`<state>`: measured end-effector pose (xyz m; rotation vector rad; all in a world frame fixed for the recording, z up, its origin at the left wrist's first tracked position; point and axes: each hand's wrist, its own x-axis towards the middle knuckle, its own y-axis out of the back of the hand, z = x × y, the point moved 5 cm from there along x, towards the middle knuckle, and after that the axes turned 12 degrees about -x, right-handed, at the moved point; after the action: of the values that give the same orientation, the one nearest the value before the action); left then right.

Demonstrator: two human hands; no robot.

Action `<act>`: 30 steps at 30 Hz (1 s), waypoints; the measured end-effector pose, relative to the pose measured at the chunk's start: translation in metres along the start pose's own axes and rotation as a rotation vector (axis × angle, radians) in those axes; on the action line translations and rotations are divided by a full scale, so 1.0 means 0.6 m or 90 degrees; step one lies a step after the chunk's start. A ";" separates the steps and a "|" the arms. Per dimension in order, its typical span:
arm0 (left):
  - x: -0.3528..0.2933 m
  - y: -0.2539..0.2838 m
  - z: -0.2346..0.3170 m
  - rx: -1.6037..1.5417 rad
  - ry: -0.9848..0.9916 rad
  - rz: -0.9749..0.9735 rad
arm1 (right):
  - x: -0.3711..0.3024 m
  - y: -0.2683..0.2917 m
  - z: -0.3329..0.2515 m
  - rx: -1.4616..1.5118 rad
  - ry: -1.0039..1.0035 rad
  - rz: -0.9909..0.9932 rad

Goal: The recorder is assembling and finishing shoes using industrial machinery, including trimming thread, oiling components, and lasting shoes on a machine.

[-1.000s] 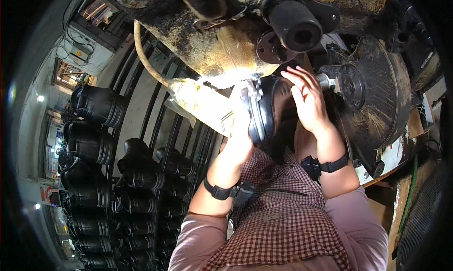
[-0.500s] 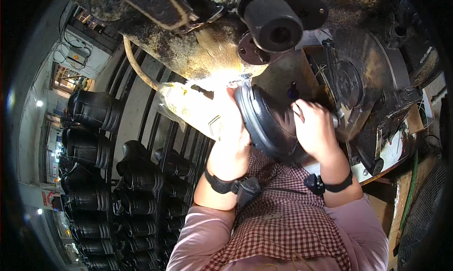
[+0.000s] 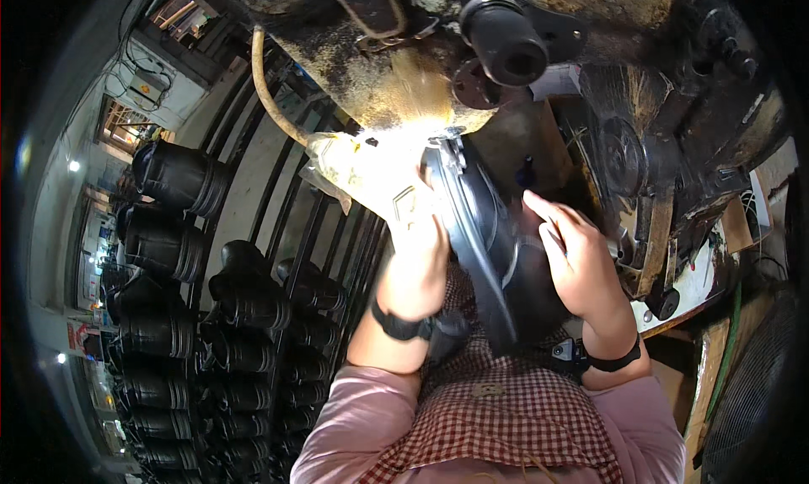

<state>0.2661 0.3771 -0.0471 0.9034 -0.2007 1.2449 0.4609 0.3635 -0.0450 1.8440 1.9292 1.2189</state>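
A black boot (image 3: 484,239), partly blurred, hangs sole edge up along its left side under the head of a stained machine (image 3: 413,79). Its upper end meets the small metal working parts (image 3: 449,142) beneath that head. My left hand (image 3: 419,231) grips the boot's left edge close to these parts; strong lamp glare washes out its fingertips. On the other side, my right hand (image 3: 575,260) is open beside the boot, fingers stretched out and thumb apart. Whether its palm touches the dark upper cannot be made out.
Several black boots (image 3: 177,176) stand on a dark metal rack (image 3: 253,223) at left. A black cylinder (image 3: 514,54) juts from the machine overhead. A curved tan tube (image 3: 268,96) runs to the lit cover. Dark machinery (image 3: 640,164) and a bench edge (image 3: 699,290) are at right.
The boot has turned, its lower end swinging down and to the right. My right hand has loosened from its side, fingers now stretched. My left hand stays at the boot's edge.
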 end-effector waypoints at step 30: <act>0.006 0.035 -0.022 -0.472 0.326 0.297 | -0.027 -0.044 0.012 0.137 -0.012 0.023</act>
<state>0.2443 0.3893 -0.0436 -0.1243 -0.4388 1.6225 0.4496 0.3553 -0.0736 1.9928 2.0979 1.0332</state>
